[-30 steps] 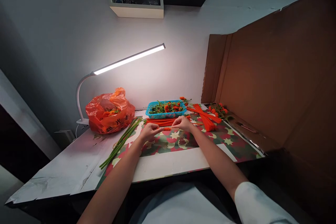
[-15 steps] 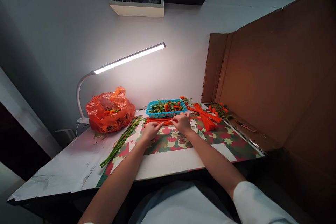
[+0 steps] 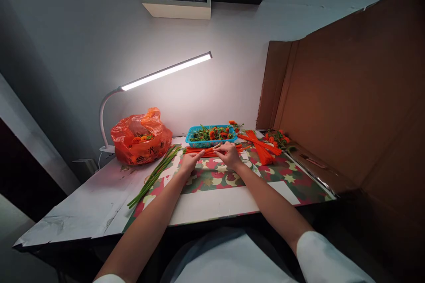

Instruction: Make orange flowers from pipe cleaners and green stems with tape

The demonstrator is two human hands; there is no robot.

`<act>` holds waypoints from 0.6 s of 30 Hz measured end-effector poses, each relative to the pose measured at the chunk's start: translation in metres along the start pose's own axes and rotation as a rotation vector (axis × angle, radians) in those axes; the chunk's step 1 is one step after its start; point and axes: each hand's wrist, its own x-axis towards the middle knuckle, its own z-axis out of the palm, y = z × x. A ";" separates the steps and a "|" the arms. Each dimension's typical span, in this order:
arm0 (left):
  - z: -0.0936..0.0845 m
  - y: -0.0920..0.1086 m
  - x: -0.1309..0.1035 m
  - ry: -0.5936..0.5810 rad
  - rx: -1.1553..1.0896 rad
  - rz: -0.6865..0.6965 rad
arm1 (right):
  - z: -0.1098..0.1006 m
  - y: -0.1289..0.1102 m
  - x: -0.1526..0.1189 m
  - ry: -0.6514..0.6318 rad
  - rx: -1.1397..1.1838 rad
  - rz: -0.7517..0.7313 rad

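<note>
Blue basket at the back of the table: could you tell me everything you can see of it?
The blue basket is shallow, roughly rectangular and plastic-looking, with a raised rim. It sits upright on the table, near the wall and behind some orange strands. Orange flowers with green stems lie inside, some reaching past its right end. Whether the right hand in front touches it, I cannot tell.

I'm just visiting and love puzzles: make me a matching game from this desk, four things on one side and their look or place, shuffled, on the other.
1. Lamp
2. Basket
3. Long stems
4. Crossed strands

A. Green, lying to the left of the left hand
B. Orange, lying to the right of the right hand
C. Lit, above the tabletop
D. Blue, holding flowers

Pairs: 1-C, 2-D, 3-A, 4-B
</note>
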 end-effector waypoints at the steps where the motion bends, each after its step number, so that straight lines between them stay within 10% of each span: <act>1: 0.000 0.001 0.000 -0.003 -0.020 -0.007 | 0.000 0.000 0.001 -0.001 0.048 0.024; 9: -0.006 0.006 -0.001 -0.225 -0.074 0.143 | -0.019 0.003 0.007 -0.294 0.473 0.218; 18: -0.017 0.005 -0.007 -0.364 0.122 0.159 | -0.020 0.019 0.001 -0.495 0.268 0.254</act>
